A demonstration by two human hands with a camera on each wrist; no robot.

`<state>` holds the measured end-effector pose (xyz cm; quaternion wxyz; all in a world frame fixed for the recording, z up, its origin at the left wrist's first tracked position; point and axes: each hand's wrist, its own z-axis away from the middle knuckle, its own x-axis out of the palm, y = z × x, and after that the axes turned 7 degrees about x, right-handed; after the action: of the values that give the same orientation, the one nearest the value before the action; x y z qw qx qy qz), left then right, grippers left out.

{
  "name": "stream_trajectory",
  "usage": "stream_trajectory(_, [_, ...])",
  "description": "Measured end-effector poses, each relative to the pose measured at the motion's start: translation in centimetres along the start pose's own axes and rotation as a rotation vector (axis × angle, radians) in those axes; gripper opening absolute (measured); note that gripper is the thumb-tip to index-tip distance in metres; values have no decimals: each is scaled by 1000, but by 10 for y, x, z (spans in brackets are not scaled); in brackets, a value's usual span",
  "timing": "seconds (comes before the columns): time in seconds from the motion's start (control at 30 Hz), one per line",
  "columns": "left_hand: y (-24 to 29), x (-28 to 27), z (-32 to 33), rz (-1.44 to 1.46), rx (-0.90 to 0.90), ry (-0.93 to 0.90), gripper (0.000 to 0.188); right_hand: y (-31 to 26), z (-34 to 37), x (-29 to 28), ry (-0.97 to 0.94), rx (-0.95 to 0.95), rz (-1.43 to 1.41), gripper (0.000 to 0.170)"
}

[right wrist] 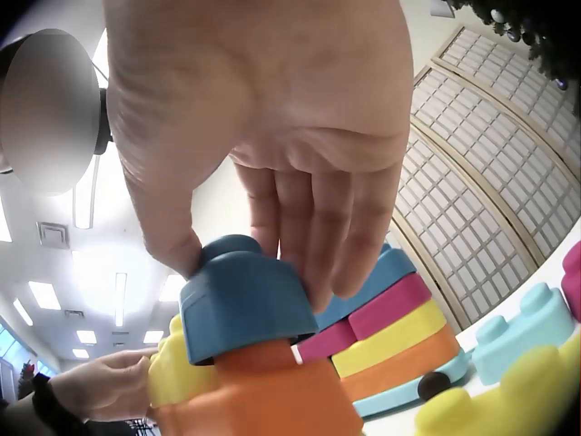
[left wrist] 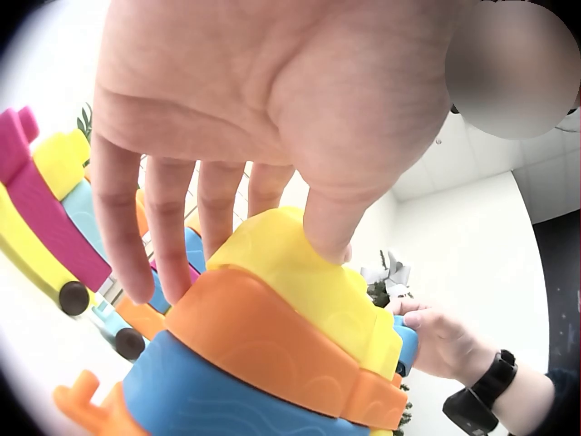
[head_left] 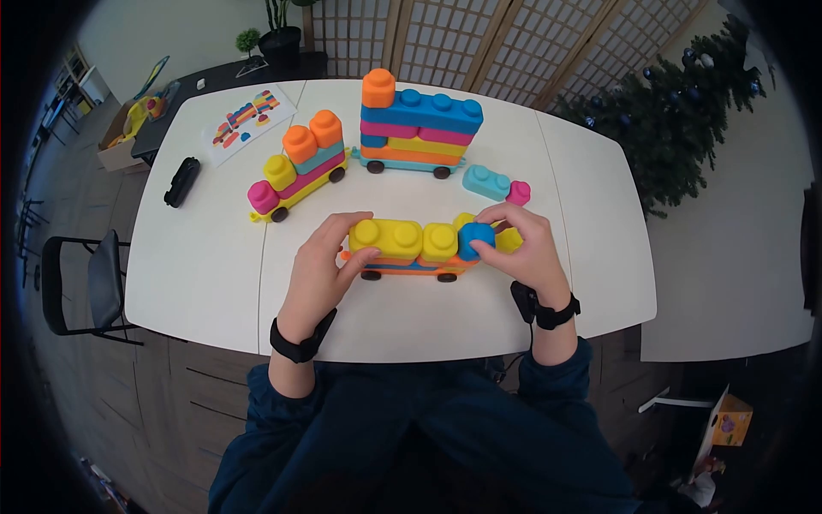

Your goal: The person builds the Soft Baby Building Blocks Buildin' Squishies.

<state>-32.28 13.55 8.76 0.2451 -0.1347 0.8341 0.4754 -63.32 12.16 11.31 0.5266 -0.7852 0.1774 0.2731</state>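
In front of the person stands a toy block car with an orange base [head_left: 411, 270] and dark wheels. Its layers include blue and orange, topped by a long yellow block [head_left: 387, 238] and a small yellow block [head_left: 440, 242]. The left hand [head_left: 321, 261] holds the car's left end, thumb on the near side of the long yellow block and fingers on the far side. At the right end, the right hand [head_left: 529, 248] pinches a small blue block [right wrist: 245, 300] between thumb and fingers. That block sits over an orange stud [right wrist: 263, 354], its lower edge around the stud's top.
A tall block car [head_left: 419, 158] stands behind; a yellow-based car [head_left: 308, 182] is to its left. Right of them lie a teal block [head_left: 486, 182], a pink block [head_left: 518, 193] and yellow pieces [head_left: 510, 241]. A picture sheet [head_left: 231, 150] and black case [head_left: 181, 182] are at the left.
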Motion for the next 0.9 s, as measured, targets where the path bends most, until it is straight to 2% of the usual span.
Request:
stream_trajectory(0.13, [-1, 1, 0, -11, 6, 10, 41, 2, 9, 17, 24, 1, -13, 35])
stream_trajectory(0.43, [-2, 0, 1, -6, 0, -1, 41, 21, 19, 35, 98, 68, -202, 36])
stream_trajectory(0.57, [-1, 0, 1, -11, 0, 10, 41, 22, 20, 37, 105, 52, -183, 37])
stream_trajectory(0.63, [-1, 0, 1, -7, -12, -3, 41, 21, 21, 34, 65, 106, -138, 45])
stream_trajectory(0.77, [-5, -1, 2, -10, -24, -31, 42, 32, 22, 15, 33, 70, -151, 54])
stream_trajectory(0.87, [-6, -1, 2, -19, -32, -33, 42, 46, 26, -2, 89, 165, 204, 63])
stream_trajectory(0.9, [-6, 0, 2, -18, -32, -34, 42, 50, 28, -6, 89, 166, 204, 63])
